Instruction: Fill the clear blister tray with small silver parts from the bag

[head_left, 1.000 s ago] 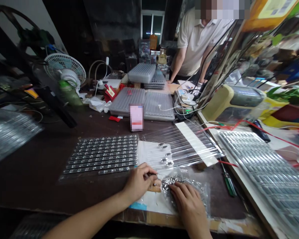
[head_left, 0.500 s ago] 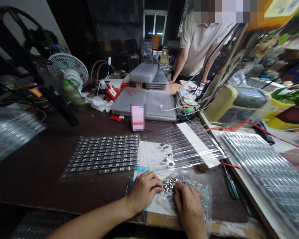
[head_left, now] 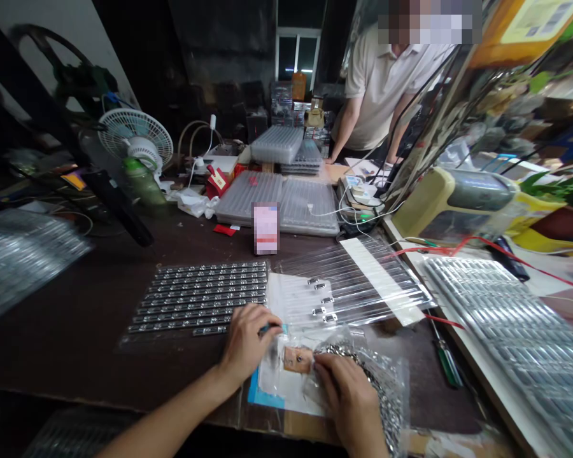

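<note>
My left hand (head_left: 246, 340) is closed in a pinch beside the tray's front right corner; a small dark piece shows at its fingertips, too little seen to name. My right hand (head_left: 351, 394) lies over a clear plastic bag (head_left: 398, 375) of small shiny metal parts (head_left: 384, 407). Its thumb and forefinger are pressed together at the bag's left side, and what they pinch is hidden. Between the hands is a brown patch (head_left: 297, 360) with a small dark ring on it. Rows of dark pieces with metal ends fill a clear ribbed tray (head_left: 136, 337).
Several loose metal-ended pieces (head_left: 327, 300) lie on another clear ribbed tray (head_left: 363, 280). A green-handled screwdriver (head_left: 447, 362) is at right, by stacked trays (head_left: 506, 331). A phone (head_left: 266, 229) stands behind; a fan (head_left: 136, 137) is at left. Across the table a person (head_left: 382, 83) leans on it.
My left hand has moved left and up from the metal parts, uncovering the brown patch. My right hand has shifted slightly left and down, and the pile of parts near its fingertips has spread rightward.
</note>
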`<state>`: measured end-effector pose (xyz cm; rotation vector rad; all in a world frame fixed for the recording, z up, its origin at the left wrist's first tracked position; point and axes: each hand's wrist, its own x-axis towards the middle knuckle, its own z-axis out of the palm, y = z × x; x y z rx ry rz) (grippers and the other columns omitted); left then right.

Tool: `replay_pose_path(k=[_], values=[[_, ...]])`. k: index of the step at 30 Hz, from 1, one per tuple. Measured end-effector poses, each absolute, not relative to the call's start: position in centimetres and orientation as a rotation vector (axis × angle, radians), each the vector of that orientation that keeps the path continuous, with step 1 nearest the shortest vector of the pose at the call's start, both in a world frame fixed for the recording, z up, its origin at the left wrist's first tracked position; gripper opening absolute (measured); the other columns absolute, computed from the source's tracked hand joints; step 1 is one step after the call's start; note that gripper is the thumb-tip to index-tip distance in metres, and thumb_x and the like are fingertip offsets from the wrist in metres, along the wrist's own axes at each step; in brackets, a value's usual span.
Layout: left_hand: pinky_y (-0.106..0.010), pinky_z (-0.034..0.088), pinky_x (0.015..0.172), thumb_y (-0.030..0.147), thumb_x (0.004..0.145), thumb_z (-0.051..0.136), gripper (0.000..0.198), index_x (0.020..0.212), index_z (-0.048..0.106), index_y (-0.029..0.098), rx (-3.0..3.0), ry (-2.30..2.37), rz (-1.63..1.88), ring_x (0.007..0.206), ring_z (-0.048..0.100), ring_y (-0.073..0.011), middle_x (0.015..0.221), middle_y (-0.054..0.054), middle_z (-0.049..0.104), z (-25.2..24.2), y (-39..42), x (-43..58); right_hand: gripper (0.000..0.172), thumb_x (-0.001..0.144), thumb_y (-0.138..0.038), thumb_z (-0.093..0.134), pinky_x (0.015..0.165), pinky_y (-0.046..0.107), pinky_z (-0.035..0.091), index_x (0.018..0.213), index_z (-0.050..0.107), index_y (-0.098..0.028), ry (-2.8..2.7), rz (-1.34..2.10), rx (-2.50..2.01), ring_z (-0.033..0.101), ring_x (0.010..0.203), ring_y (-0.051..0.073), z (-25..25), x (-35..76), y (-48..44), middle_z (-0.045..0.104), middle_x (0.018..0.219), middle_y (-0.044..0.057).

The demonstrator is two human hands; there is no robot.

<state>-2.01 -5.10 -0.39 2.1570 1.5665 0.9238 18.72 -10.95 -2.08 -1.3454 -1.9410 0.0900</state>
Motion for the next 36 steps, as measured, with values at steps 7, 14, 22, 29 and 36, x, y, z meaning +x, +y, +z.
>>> replay_pose_path(k=[7, 14, 22, 29, 36], values=[[-0.04, 0.038, 0.084, 0.022, 0.081, 0.06, 0.011, 0.082, 0.07, 0.027, 2.297, 1.814, 0.894, 0.097, 0.053, -0.0237, 0.098, -0.003, 0.061, -1.4, -5.9, -7.6, 0.025, 0.092, -0.035, 0.046, 0.068, 0.028, 0.037, 0.082, 0.068, -0.027, -1.971, 0.057, -1.41, 0.058, 0.073, 0.013, -2.4, 16.2, -10.2, 0.067, 0.08, -0.001], [-0.037, 0.038, 0.083, 0.02, 0.083, 0.057, 0.01, 0.083, 0.067, 0.023, 2.344, 1.477, 0.884, 0.087, 0.058, -0.0199, 0.089, -0.002, 0.066, 0.9, -3.2, -2.8, 0.019, 0.091, -0.031, 0.05, 0.068, 0.029, 0.036, 0.09, 0.069, -0.033, -1.98, 0.034, -1.464, 0.055, 0.074, 0.014, -3.1, 16.0, -10.3, 0.064, 0.081, -0.002], [-0.034, 0.043, 0.079, 0.022, 0.077, 0.067, 0.002, 0.078, 0.066, 0.02, 2.244, 1.341, 0.751, 0.084, 0.062, -0.0204, 0.085, -0.002, 0.07, 1.1, 0.4, 5.3, 0.038, 0.092, -0.014, 0.033, 0.084, 0.035, 0.037, 0.118, 0.059, -0.025, -2.172, -0.34, -1.499, 0.053, 0.103, 0.021, -3.7, 20.9, -11.8, 0.063, 0.115, 0.003], [-0.02, 0.045, 0.054, 0.027, 0.086, 0.049, 0.024, 0.104, 0.062, 0.017, 1.599, 1.174, 0.779, 0.06, 0.06, -0.011, 0.08, -0.002, 0.064, 0.4, -2.3, 0.1, 0.027, 0.094, -0.024, 0.038, 0.079, 0.032, 0.038, 0.1, 0.064, -0.023, -2.143, -0.34, -1.51, 0.056, 0.088, 0.018, -3.8, 22.6, -12.6, 0.066, 0.097, 0.004], [-0.023, 0.046, 0.06, 0.015, 0.078, 0.058, 0.017, 0.09, 0.07, 0.018, 1.732, 1.268, 0.794, 0.067, 0.059, -0.0136, 0.084, -0.003, 0.067, -0.7, -6.0, -0.9, 0.018, 0.09, -0.026, 0.046, 0.076, 0.032, 0.041, 0.094, 0.064, -0.022, -2.012, -0.288, -1.521, 0.057, 0.082, 0.017, -3.0, 21.4, -11.3, 0.065, 0.09, 0.004]])
